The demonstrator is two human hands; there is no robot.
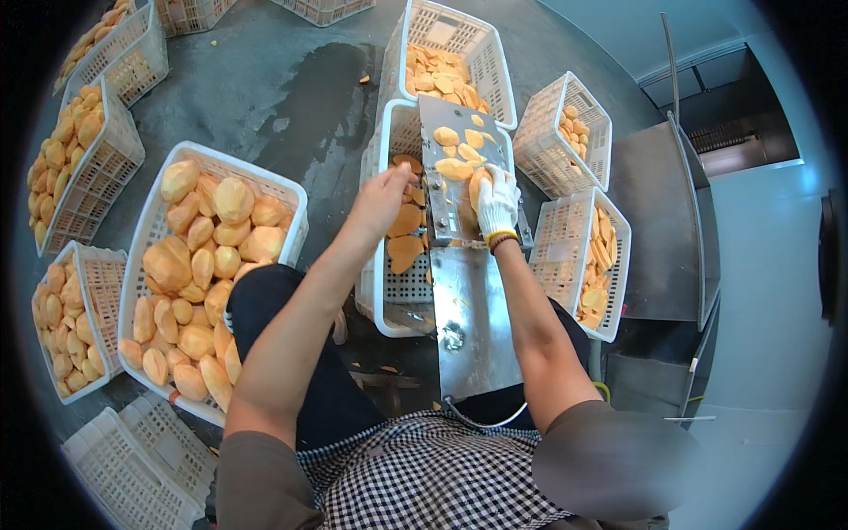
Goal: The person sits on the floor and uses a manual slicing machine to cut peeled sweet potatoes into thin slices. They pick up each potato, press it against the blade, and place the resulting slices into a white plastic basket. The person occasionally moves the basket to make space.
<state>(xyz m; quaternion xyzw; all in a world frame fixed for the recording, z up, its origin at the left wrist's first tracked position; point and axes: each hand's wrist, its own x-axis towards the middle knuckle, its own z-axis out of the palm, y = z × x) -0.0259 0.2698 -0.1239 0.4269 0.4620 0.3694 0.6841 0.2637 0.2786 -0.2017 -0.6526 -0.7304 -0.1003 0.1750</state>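
My right hand (pixel 500 201), in a white knit glove, presses a peeled sweet potato (pixel 478 187) against the metal slicing board (pixel 473 291). Several pale orange slices (pixel 448 137) lie on the board's far part. The board slopes over a white crate (pixel 380 291), and more slices (pixel 405 252) rest inside that crate. My bare left hand (pixel 382 200) is at the board's left edge, above the crate. Its fingers are curled together, and whatever they hold is too small or hidden to tell.
A white crate (pixel 302 221) of peeled sweet potatoes stands by my left knee, with more filled crates (pixel 124 159) farther left. Beyond the board, another crate (pixel 502 71) holds slices. Two crates (pixel 561 238) stand at right, beside a metal panel (pixel 654 221). Stacked crates (pixel 132 468) sit lower left.
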